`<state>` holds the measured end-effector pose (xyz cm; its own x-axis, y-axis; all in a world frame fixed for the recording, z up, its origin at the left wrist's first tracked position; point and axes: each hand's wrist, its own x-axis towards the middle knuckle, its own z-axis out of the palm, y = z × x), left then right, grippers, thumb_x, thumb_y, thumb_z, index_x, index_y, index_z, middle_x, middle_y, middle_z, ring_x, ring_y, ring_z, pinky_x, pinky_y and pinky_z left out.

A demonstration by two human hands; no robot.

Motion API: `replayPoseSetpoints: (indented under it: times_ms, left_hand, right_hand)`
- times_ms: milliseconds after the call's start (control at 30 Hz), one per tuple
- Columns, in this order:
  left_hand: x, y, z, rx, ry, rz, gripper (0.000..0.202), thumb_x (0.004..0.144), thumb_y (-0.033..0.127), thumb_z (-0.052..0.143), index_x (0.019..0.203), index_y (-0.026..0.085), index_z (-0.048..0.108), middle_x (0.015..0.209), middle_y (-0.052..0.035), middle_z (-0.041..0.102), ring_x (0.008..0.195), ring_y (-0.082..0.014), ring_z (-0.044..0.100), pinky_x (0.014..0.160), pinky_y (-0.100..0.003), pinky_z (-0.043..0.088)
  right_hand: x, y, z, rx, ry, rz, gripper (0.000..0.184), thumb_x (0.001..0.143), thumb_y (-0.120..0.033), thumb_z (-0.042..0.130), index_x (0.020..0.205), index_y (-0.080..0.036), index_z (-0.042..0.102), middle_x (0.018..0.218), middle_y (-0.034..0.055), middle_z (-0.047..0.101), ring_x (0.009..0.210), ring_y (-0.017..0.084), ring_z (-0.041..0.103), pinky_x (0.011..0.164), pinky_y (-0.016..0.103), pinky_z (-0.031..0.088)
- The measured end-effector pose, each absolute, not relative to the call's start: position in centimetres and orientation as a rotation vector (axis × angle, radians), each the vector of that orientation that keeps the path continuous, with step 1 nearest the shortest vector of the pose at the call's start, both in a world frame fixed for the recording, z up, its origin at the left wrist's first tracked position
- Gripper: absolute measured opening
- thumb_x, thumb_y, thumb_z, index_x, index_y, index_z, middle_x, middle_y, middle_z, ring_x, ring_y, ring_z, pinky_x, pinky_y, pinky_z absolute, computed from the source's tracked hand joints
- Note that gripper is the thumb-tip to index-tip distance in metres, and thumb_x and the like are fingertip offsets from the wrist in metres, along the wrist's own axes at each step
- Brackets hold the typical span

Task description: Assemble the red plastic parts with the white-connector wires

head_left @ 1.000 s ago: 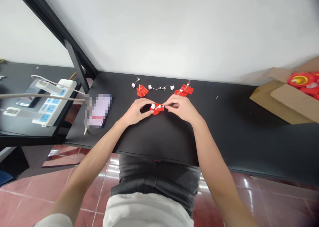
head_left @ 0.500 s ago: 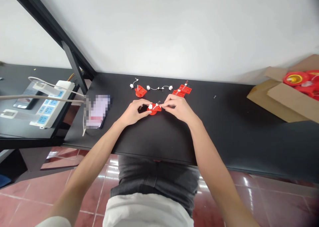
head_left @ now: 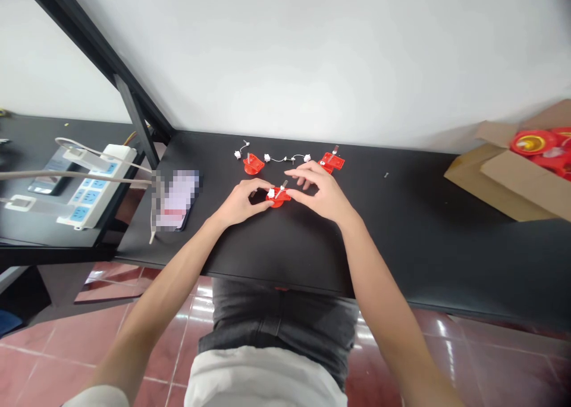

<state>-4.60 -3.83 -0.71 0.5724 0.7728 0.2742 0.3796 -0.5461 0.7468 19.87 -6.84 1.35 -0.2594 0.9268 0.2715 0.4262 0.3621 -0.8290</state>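
A small red plastic part (head_left: pixel 278 196) with white clips and a thin metal pin lies on the black table (head_left: pixel 401 228) between my hands. My left hand (head_left: pixel 243 200) pinches its left side with thumb and forefinger. My right hand (head_left: pixel 319 190) rests beside its right edge, fingers spread and loosely curved, the thumb touching the part. Farther back lie a second red part (head_left: pixel 253 164), a white wire with small white connectors (head_left: pixel 288 157), and a third red part (head_left: pixel 332 162) just beyond my right fingers.
A phone (head_left: pixel 178 199) lies at the table's left end. A white power strip (head_left: pixel 96 184) with cables sits on the neighbouring table at left. An open cardboard box (head_left: pixel 504 175) holding red parts stands at the far right. A small screw (head_left: pixel 386 174) lies right of the parts.
My right hand has let go of its pinch at the red part's right end and spread its fingers. My left hand keeps its hold.
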Motion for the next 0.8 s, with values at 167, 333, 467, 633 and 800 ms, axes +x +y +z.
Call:
replayPoseSetpoints:
  times_ms: [167,333,467,633,800]
  left_hand:
    - [-4.6,-3.9,-0.8,2.169,0.943,0.778,0.026,0.089,0.037,0.074,0.110,0.020,0.071,0.109,-0.0059,0.078,0.094,-0.0193,0.071,0.082,-0.032,0.053]
    - [-4.5,-4.0,-0.6,2.162,0.927,0.776,0.025,0.089,0.036,0.073,0.109,0.020,0.071,0.109,-0.0056,0.078,0.096,-0.0197,0.071,0.083,-0.032,0.053]
    - [-4.6,-4.0,-0.6,2.171,0.931,0.775,0.024,0.089,0.033,0.073,0.110,0.021,0.070,0.108,-0.0052,0.077,0.095,-0.0191,0.070,0.083,-0.032,0.052]
    - [-3.9,-4.1,-0.9,2.167,0.885,0.886,0.031,0.090,0.038,0.074,0.116,0.022,0.070,0.123,-0.0086,0.073,0.110,-0.0223,0.069,0.093,-0.036,0.054]
    - [-2.7,-4.5,-1.0,2.153,0.861,0.879,0.026,0.099,0.046,0.062,0.096,0.023,0.074,0.116,-0.0072,0.074,0.108,-0.0214,0.069,0.103,-0.041,0.052]
  right_hand:
    - [18.9,-7.2,1.6,-1.133,-1.857,0.751,0.017,0.095,-0.036,0.067,0.107,-0.029,0.078,0.104,0.0055,0.064,0.085,0.020,0.061,0.080,0.039,0.055]
    - [19.0,-7.4,1.9,-1.144,-1.844,0.757,0.015,0.095,-0.035,0.065,0.090,-0.026,0.075,0.097,0.0050,0.067,0.079,0.019,0.060,0.078,0.038,0.054]
    - [19.4,-7.4,2.3,-1.140,-1.855,0.808,0.014,0.094,-0.031,0.065,0.084,-0.024,0.071,0.089,0.0034,0.067,0.074,0.017,0.058,0.072,0.035,0.051]
    - [19.4,-7.5,2.5,-1.158,-1.870,0.817,0.015,0.094,-0.032,0.063,0.084,-0.024,0.070,0.090,0.0035,0.067,0.073,0.017,0.056,0.071,0.035,0.050]
    - [18.9,-7.8,2.3,-1.134,-1.941,0.762,0.020,0.099,-0.035,0.059,0.086,-0.024,0.070,0.095,0.0049,0.066,0.074,0.017,0.056,0.071,0.034,0.049]
